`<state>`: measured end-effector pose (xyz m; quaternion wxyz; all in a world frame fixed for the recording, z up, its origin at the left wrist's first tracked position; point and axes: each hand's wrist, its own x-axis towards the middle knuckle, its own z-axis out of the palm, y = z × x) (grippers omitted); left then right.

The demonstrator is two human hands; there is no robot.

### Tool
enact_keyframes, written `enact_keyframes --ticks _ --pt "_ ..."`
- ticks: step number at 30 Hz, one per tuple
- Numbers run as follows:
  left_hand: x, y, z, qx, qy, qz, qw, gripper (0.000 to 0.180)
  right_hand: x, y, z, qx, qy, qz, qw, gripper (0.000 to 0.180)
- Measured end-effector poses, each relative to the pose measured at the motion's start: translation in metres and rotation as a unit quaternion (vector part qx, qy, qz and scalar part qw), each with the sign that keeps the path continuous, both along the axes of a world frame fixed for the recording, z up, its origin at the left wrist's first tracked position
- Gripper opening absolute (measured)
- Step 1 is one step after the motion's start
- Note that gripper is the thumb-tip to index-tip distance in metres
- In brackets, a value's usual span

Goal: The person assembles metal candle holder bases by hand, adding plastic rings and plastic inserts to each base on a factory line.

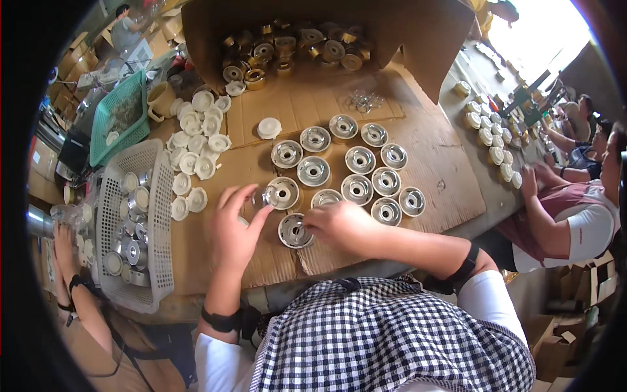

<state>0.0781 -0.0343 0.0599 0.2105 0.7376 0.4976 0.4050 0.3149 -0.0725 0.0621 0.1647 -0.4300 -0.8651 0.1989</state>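
Note:
Several round silver metal cups with pale rims and a central hole stand on the cardboard, such as this cup (313, 171). My left hand (234, 225) curls its thumb and fingers round a shiny round part (262, 196), partly hidden, beside a cup (284, 193). Over the right side of the nearest cup (294, 231), the fingers of my right hand (344, 227) are pinched together. What they grip, if anything, is hidden. Another cup (326, 198) is partly covered by that hand. A white plastic cap (268, 128) lies alone behind the cups.
Left of the cups lie several white plastic caps (189, 163), then a grey basket (166, 228) of metal parts and a green basket (99, 134). A cardboard box (326, 14) with metal parts stands behind, near thin wire rings (364, 101). Co-workers sit on both sides.

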Motion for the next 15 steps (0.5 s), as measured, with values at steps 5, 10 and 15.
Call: enact_keyframes --ticks 5,10,15 --pt "0.015 0.018 -0.019 0.033 0.144 -0.018 0.989 0.038 -0.037 0.001 -0.009 0.080 -0.147 0.017 0.986 0.019" --pt "0.018 0.022 -0.040 -0.031 0.147 -0.004 0.989 0.038 -0.052 0.004 -0.022 0.115 -0.190 0.001 0.975 0.037" --pt "0.021 0.016 -0.019 0.025 0.124 -0.052 0.991 0.035 -0.055 0.010 -0.015 0.023 -0.207 -0.011 0.978 0.033"
